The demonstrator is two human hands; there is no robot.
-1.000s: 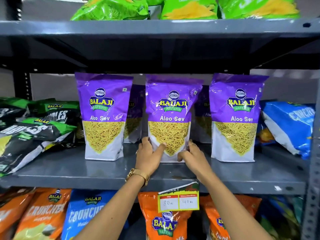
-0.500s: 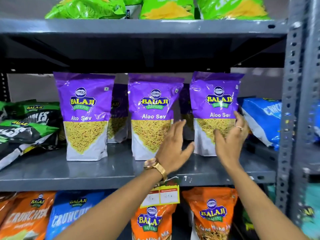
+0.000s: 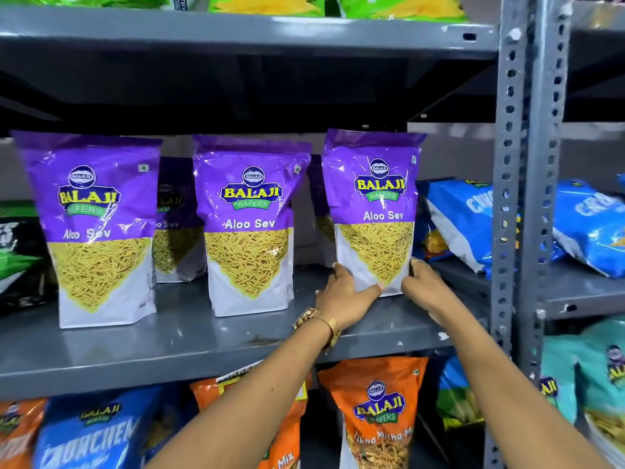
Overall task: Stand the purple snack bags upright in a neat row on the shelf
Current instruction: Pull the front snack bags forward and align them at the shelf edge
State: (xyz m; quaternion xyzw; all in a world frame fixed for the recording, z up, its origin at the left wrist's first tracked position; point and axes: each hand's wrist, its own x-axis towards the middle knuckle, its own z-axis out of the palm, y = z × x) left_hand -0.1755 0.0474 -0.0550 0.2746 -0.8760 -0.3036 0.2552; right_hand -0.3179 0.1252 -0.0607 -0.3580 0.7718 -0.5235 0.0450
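Note:
Three purple Aloo Sev bags stand upright in a front row on the grey shelf [image 3: 189,336]: a left bag [image 3: 94,225], a middle bag [image 3: 250,221] and a right bag [image 3: 375,204]. More purple bags [image 3: 176,218] stand behind them, partly hidden. My left hand [image 3: 341,296], with a gold watch on its wrist, grips the right bag's lower left corner. My right hand [image 3: 422,286] holds that bag's lower right edge.
Blue snack bags [image 3: 460,221] lie tilted just right of the held bag, beside the perforated grey upright [image 3: 507,184]. Black and green bags [image 3: 20,252] lie at the far left. Orange bags [image 3: 378,411] and blue bags fill the shelf below, green bags the one above.
Both hands left the middle purple bag, moved right and took hold of the right bag's lower corners. The camera view shifted to the right.

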